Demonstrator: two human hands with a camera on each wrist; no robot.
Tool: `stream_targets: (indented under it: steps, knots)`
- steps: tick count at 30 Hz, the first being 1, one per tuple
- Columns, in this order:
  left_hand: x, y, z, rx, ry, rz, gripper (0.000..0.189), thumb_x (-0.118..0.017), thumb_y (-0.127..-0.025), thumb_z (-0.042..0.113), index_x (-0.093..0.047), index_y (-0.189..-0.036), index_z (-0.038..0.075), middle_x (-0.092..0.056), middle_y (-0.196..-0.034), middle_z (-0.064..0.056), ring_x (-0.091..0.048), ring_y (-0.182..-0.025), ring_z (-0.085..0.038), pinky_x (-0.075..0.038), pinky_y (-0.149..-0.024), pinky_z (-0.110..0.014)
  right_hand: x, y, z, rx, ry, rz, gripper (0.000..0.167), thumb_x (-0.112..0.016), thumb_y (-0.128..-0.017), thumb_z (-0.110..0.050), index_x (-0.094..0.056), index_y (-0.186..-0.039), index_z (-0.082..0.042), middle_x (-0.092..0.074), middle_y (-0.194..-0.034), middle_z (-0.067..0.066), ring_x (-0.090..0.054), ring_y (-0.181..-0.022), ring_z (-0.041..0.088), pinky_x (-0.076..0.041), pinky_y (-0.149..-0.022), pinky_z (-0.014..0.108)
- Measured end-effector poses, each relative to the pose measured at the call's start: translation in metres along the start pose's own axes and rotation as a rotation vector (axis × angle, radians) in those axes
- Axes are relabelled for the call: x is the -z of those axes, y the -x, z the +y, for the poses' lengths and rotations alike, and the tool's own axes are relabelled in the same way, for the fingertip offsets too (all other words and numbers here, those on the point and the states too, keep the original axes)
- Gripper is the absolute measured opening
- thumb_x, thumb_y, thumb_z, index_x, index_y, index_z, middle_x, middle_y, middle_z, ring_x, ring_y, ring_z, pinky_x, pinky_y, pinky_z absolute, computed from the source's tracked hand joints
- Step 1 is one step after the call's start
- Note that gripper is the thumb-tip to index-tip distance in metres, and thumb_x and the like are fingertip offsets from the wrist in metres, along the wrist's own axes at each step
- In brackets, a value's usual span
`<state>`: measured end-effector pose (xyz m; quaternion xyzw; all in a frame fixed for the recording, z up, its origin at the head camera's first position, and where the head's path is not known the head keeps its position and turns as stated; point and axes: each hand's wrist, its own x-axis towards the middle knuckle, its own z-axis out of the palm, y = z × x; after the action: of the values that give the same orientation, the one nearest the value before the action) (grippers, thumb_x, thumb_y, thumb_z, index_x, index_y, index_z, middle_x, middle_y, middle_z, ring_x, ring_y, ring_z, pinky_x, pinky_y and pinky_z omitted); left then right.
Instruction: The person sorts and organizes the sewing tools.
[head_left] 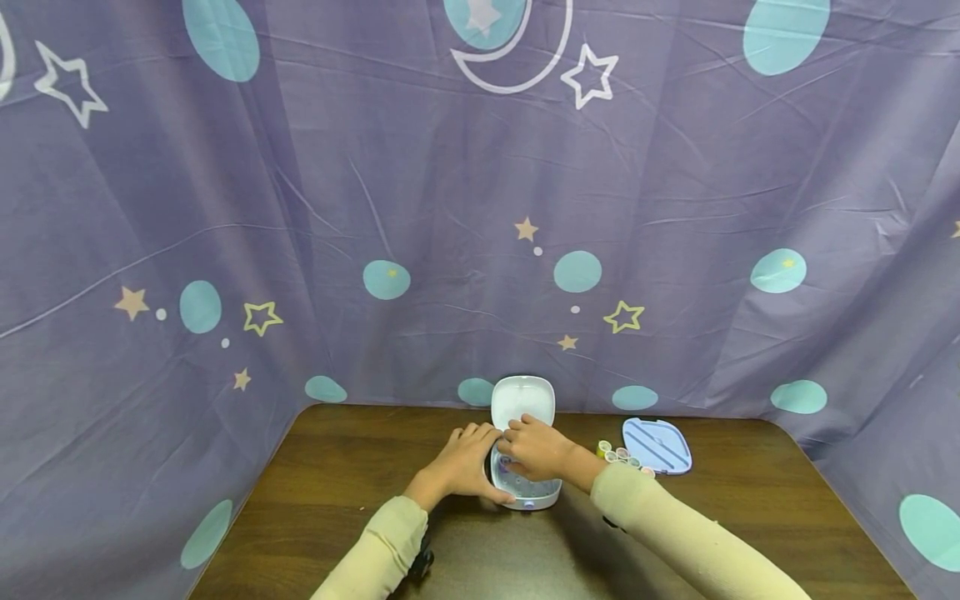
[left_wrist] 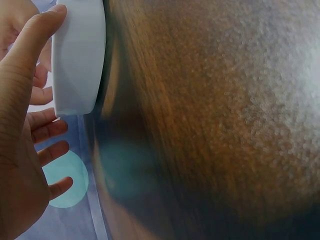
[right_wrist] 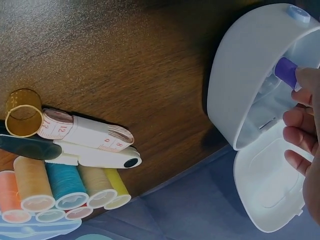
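Observation:
A white sewing box stands on the table with its lid tipped back. My left hand holds the box's left side; in the left wrist view its thumb lies on the white wall and its fingers are spread past the corner. Inside the box, my right hand pinches a purple thread spool between thumb and fingers. Other contents of the box are mostly hidden by that hand.
Right of the box lie several thread spools, a folded tape measure, a yellow ring-shaped thimble and a white-and-dark handled tool. Behind them is a light-blue tray. A purple patterned curtain hangs along the table's back edge.

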<state>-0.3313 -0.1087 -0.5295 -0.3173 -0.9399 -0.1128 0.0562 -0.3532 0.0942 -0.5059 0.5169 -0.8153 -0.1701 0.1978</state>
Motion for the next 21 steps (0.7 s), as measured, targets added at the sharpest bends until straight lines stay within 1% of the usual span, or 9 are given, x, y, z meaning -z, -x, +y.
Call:
stream_targets:
  steps: [13, 21]
  knots:
    - [-0.0013, -0.0004, -0.0012, 0.006, 0.006, -0.013, 0.103, -0.077, -0.062, 0.08, -0.051, -0.141, 0.021, -0.056, -0.131, 0.006, -0.05, -0.121, -0.018, -0.041, -0.099, -0.043, 0.0038, -0.0003, -0.0037, -0.013, -0.002, -0.045, 0.029, -0.071, -0.09, -0.045, -0.068, -0.107, -0.022, -0.073, -0.103, -0.008, -0.061, -0.095, 0.013, -0.047, -0.081, 0.031]
    - [-0.0022, -0.0003, -0.0017, 0.005, 0.007, -0.013, 0.103, -0.077, -0.062, 0.081, -0.051, -0.141, 0.022, -0.056, -0.132, 0.006, -0.05, -0.121, -0.018, -0.041, -0.1, -0.044, 0.0029, -0.0003, -0.0048, -0.02, 0.005, -0.054, 0.029, -0.069, -0.092, -0.046, -0.069, -0.108, -0.022, -0.073, -0.104, -0.007, -0.061, -0.096, 0.013, -0.047, -0.082, 0.031]
